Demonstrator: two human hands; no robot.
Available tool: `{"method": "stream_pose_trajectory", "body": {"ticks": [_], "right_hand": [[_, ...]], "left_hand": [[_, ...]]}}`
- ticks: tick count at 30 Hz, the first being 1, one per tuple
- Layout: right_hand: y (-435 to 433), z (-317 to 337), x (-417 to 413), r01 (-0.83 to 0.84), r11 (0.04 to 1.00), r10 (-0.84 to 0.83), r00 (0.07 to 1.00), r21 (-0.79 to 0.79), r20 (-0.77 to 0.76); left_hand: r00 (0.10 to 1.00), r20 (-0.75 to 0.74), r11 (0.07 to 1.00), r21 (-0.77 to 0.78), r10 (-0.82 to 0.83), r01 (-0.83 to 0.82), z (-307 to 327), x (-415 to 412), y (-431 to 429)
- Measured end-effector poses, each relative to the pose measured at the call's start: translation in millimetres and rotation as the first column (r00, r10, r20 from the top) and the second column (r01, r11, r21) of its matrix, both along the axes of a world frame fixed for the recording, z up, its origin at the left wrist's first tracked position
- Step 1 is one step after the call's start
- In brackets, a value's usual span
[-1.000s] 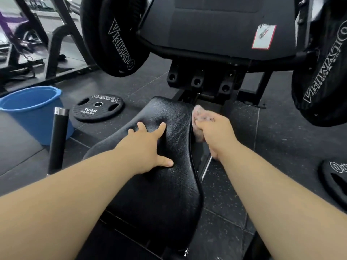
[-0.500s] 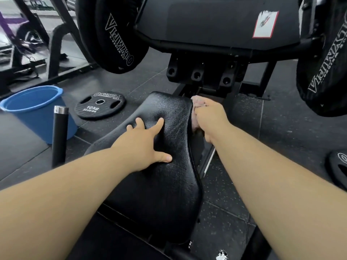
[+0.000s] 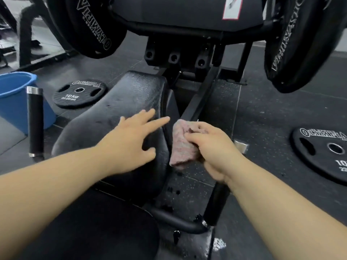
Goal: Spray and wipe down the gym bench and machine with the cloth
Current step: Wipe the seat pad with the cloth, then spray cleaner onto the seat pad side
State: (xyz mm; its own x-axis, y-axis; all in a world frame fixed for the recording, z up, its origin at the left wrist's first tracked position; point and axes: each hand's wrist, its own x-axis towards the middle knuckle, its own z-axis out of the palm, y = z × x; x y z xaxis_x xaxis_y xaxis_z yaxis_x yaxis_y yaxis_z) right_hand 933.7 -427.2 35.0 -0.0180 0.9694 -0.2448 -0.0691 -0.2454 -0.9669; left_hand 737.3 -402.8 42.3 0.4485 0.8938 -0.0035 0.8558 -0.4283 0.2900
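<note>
Since a second ago, the right hand (image 3: 216,152) is coming back toward the viewer along the right edge of the bench (image 3: 120,94), bringing the cloth (image 3: 181,145) with it from the far end to about halfway down. The left hand (image 3: 131,139) is also sliding right, its fingers now reaching that same edge.

The right hand's grip is closing around the pink cloth, fingers curled over its bunched upper part. The cloth is pressing against the bench's right side. Its long axis is running from far to near, with the loose lower end pointing down toward the floor.

The left hand's grip is holding nothing: fingers are spreading straight over the black bench top, the thumb splaying out to the side.

The bench's length is running away from the viewer toward the machine (image 3: 187,12), which is carrying large black discs (image 3: 90,25). A blue bucket (image 3: 11,102) is standing on the floor at left, beside a black handle (image 3: 35,121) and a flat plate (image 3: 79,93). Another plate (image 3: 323,152) is lying at right.
</note>
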Motion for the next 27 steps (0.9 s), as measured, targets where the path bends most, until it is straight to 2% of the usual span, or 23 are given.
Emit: {"method": "stream_pose_trajectory", "body": {"ticks": [2,3,5,6,8,11,13,14,15,16,17,18,19,20,21,22,25,27], "right_hand": [[-18.5,5.8,15.4,0.045,0.992,-0.081,0.943,-0.118,-0.323],[-27.7,8.3,23.4,0.015,0.989,-0.078,0.894,-0.144,-0.441],[-48.2,10.9,42.1,-0.033,0.99,-0.048,0.843,-0.139,-0.535],[-58.7,13.1,52.4,-0.049,0.992,-0.023,0.843,-0.119,-0.537],[-78.1,17.3,79.7,-0.088,0.99,0.032,0.9,-0.11,-0.435],[-110.8,8.0,126.8,-0.118,0.973,0.059,0.959,-0.198,-0.278],[-143.2,-18.9,154.5,0.076,0.964,-0.114,0.984,-0.256,-0.139],[-163.1,-39.9,166.9,0.177,0.945,-0.186,0.983,-0.275,-0.008],[-186.5,-61.6,180.2,0.226,0.933,-0.18,0.967,-0.279,0.182],[-209.3,-82.6,192.1,0.185,0.937,-0.057,0.917,-0.295,0.395],[-235.1,-104.7,201.7,0.089,0.921,0.142,0.831,-0.38,0.538],[-255.9,-123.2,205.0,0.006,0.862,0.35,0.716,-0.507,0.604],[-275.9,-139.4,203.5,-0.033,0.781,0.511,0.607,-0.623,0.608],[-293.0,-157.0,197.5,-0.048,0.727,0.589,0.557,-0.685,0.586],[-304.4,-170.2,186.6,-0.062,0.731,0.589,0.558,-0.679,0.584],[-310.9,-183.4,173.2,-0.06,0.784,0.542,0.551,-0.618,0.635],[-309.5,-205.5,136.0,0.017,0.956,0.253,0.454,-0.292,0.854],[-292.8,-199.0,118.7,0.106,0.976,0.121,0.461,-0.19,0.879]], "left_hand": [[0.974,0.134,0.983,0.004,-0.182,0.183,-3.8,31.2,-36.9],[0.957,0.216,0.981,0.021,-0.194,0.194,-4.5,44.6,-47.4],[0.935,0.338,0.994,0.046,-0.11,0.1,-0.4,67.5,-59.5],[0.934,0.347,0.996,0.053,-0.085,0.072,1.9,77.8,-64.9],[0.932,0.339,0.991,0.06,-0.13,0.116,1.9,96.0,-79.6],[0.908,0.334,0.962,-0.013,-0.252,0.271,-6.2,121.3,-106.3],[0.904,0.284,0.934,-0.069,-0.319,0.351,-15.7,139.5,-117.2],[0.907,0.25,0.922,-0.101,-0.34,0.374,-20.9,146.5,-120.4],[0.906,0.224,0.91,-0.131,-0.36,0.394,-27.4,154.7,-123.6],[0.902,0.208,0.899,-0.153,-0.377,0.411,-34.8,161.2,-125.7],[0.895,0.208,0.886,-0.171,-0.396,0.432,-43.7,168.1,-129.6],[0.888,0.215,0.878,-0.179,-0.407,0.445,-50.3,171.8,-131.0],[0.885,0.221,0.872,-0.19,-0.41,0.452,-57.3,174.9,-132.4],[0.888,0.224,0.871,-0.206,-0.401,0.445,-62.4,176.8,-133.1],[0.893,0.225,0.873,-0.218,-0.389,0.436,-66.2,177.5,-133.2],[0.897,0.224,0.875,-0.225,-0.382,0.429,-68.9,176.8,-132.6],[0.891,0.238,0.878,-0.202,-0.386,0.434,-65.8,175.1,-130.2],[0.88,0.221,0.885,-0.113,-0.421,0.452,-56.1,169.6,-126.8]]}}
